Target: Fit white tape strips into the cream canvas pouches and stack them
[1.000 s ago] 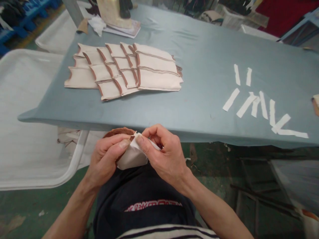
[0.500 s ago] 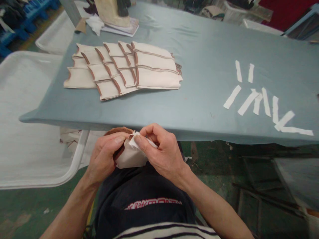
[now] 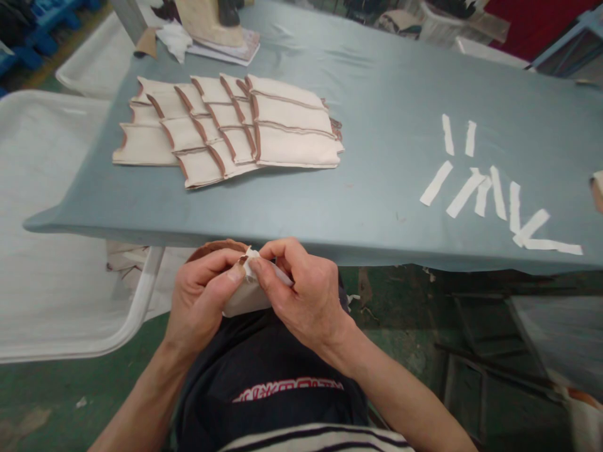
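Note:
In front of my lap, just off the table edge, both hands work on a cream fabric piece (image 3: 247,300) with a brown edge. My left hand (image 3: 200,292) pinches its upper rim, with thumb and forefinger pressed together. Between the thumb and fingers of my right hand (image 3: 308,285) is a white cloth strip (image 3: 252,256), held against that same rim. Its far end pokes out under the right fingers. The fingertips of both hands nearly meet there, and they partly cover the strip and rim.
Overlapping cream pieces with brown edges (image 3: 296,122) lie on the blue-grey covered table (image 3: 377,201). Several white strips (image 3: 436,183) are scattered at the right. White trays (image 3: 47,282) stand to the left. Papers (image 3: 245,53) lie under a beige object at the back.
My left thumb has moved right and up onto the rim beside the strip, and the hands are closer together. More of the strip is now covered. The view has shifted slightly.

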### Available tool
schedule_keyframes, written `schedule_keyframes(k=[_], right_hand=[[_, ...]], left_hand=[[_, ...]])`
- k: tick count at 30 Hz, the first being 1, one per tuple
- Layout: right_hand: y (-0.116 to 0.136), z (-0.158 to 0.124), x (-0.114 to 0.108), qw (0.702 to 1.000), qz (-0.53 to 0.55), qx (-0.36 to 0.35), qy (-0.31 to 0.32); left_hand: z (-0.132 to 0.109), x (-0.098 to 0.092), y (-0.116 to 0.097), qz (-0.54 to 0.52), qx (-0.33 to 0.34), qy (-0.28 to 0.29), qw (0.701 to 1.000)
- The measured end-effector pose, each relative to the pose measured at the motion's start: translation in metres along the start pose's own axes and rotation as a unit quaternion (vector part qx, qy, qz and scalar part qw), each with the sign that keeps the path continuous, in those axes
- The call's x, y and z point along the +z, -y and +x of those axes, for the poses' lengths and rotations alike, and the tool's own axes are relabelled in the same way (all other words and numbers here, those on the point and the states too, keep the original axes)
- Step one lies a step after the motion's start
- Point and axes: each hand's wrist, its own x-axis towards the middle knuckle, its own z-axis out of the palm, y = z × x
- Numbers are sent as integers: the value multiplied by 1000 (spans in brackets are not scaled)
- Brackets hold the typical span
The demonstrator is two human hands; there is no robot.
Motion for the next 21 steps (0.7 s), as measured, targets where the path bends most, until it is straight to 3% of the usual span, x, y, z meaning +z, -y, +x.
schedule_keyframes(k=[5,11,17,21], right_hand=[[-3,1,4,1000,13,13,0],[-6,4,8,990,106,87,30],[4,7,8,951,257,160,63],[5,6,8,924,316,201,81]], left_hand=[[3,5,-6,37,13,-23,999],[5,19,-18,178,48,-75,980],[0,23,-14,208,96,-120,966],[1,16,-19,218,127,-92,963]])
